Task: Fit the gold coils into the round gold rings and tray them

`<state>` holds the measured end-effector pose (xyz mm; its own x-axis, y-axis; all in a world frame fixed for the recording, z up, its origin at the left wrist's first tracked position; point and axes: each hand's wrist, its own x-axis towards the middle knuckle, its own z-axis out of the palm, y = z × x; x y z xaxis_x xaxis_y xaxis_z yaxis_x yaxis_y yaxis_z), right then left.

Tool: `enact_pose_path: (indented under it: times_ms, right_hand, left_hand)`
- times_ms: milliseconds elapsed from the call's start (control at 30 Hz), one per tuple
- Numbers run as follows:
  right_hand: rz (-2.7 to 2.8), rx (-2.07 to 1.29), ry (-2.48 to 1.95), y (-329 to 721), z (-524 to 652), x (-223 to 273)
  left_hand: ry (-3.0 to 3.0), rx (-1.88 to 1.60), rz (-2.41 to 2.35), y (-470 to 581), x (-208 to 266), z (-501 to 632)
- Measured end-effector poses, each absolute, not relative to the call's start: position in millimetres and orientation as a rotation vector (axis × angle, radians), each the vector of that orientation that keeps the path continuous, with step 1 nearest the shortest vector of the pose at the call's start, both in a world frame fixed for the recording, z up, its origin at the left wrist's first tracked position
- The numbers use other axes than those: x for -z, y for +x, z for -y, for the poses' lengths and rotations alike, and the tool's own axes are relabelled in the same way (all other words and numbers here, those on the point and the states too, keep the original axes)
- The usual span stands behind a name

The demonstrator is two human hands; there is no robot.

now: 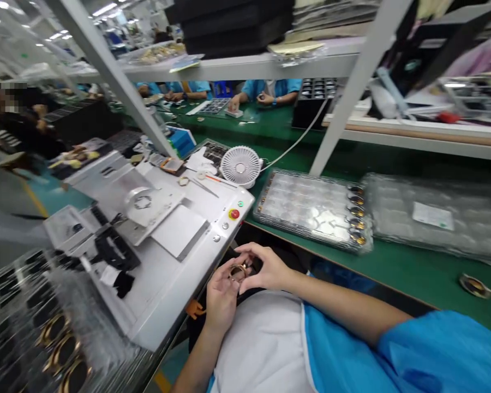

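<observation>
In front of my belly, both hands meet around a small gold ring-shaped watch case [239,268]. My left hand [221,295] cradles it from below and the left, with its fingers curled against the rim. From the right, my right hand [265,267] curves over it, thumb and fingers closing at its edge. The fingers partly hide the piece. Just left of the hands stands a white machine [175,284] with a red emergency button [234,214] and a flat plate [180,230] on top.
A clear plastic tray [311,202] holds gold-rimmed pieces along its right side; another covered tray [433,218] lies beside it. A small white fan [240,166], tweezers [207,188] and a lone watch piece [475,285] lie around. More watch cases [63,352] fill trays at lower left. Co-workers sit opposite.
</observation>
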<state>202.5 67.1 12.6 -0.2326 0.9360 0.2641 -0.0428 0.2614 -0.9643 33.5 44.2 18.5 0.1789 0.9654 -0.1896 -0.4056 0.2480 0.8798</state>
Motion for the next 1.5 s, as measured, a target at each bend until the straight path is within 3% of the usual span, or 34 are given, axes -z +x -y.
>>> enact_pose_path:
  times_ms: [200, 333, 433, 567, 733, 933, 1167, 1233, 1367, 1500]
  right_hand:
    - [1.825, -0.838, -1.045, 257, -82, -35]
    - [1.834, -0.484, -2.04, 373, -105, -64]
    - [1.667, -0.347, -2.436, 462, -122, -78]
    - [1.623, -0.294, -2.748, 528, -135, -79]
    - [1.805, -0.344, -2.836, 542, -146, -69]
    - [1.867, -0.33, -2.774, 541, -148, -72]
    - [1.566, -0.233, -2.57, 507, -130, -72]
    - [1.506, -0.386, -2.314, 460, -120, -60]
    - [1.223, -1.163, -1.29, 328, -94, -41]
    - [1.144, -1.498, -0.918, 227, -72, -48]
  left_hand:
    - [0.753, -1.114, -0.987, 34, -21, -51]
    - [0.756, -1.123, -1.07, 16, -15, -44]
    - [0.74, -1.133, -1.126, 4, -6, -37]
    - [0.758, -1.1, -1.188, 1, 1, -28]
    - [0.779, -1.152, -1.163, 11, -3, -23]
    - [0.773, -1.091, -1.118, 8, -4, -25]
    - [0.781, -1.061, -1.083, 0, -3, -21]
    - [0.814, -1.023, -1.03, 2, -8, -23]
    - [0.959, -0.889, -0.784, 14, -23, -31]
    - [1.061, -0.877, -0.609, 17, -34, -37]
